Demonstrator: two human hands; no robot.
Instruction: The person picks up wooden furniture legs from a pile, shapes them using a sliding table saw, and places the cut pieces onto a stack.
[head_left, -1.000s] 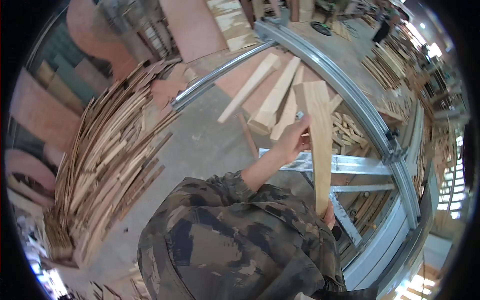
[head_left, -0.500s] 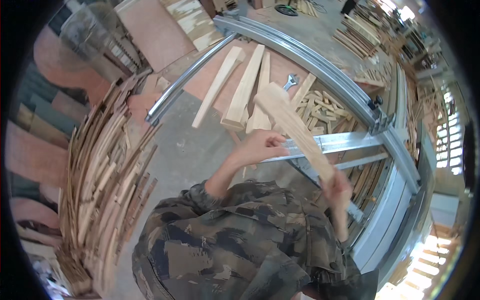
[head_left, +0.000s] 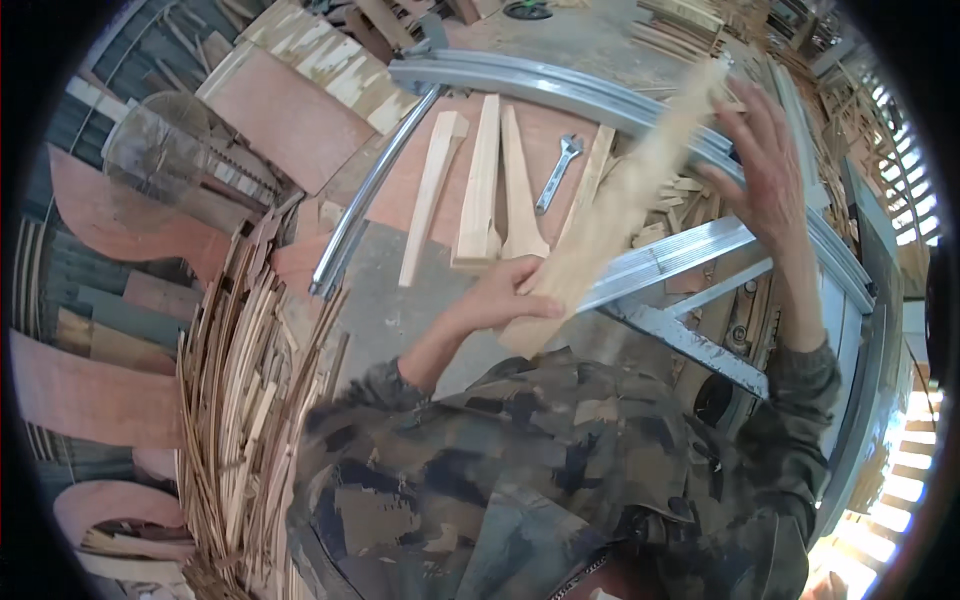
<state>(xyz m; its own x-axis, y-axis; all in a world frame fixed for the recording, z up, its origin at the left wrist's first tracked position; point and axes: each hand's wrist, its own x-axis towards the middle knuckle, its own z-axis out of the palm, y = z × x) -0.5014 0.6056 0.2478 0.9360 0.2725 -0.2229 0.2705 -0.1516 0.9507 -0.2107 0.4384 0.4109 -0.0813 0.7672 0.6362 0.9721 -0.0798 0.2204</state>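
My left hand grips the near end of a pale tapered wooden leg, with its thumb across the top. The leg slants up to the right and is smeared by motion. Beside its far end is my right hand, fingers spread apart; whether they touch the wood I cannot tell. Similar tapered wooden legs lie on a reddish board beyond my left hand. An adjustable wrench rests on the same board, right of those legs.
A metal rail crosses behind the board, and a ribbed metal bar runs under the held leg. Small wood offcuts are heaped at the right. Long thin strips are piled on the left, near a caged fan.
The wooden leg has swung to slant the other way. My left hand has taken hold of its near end. My right hand has moved up from the lower right and opened.
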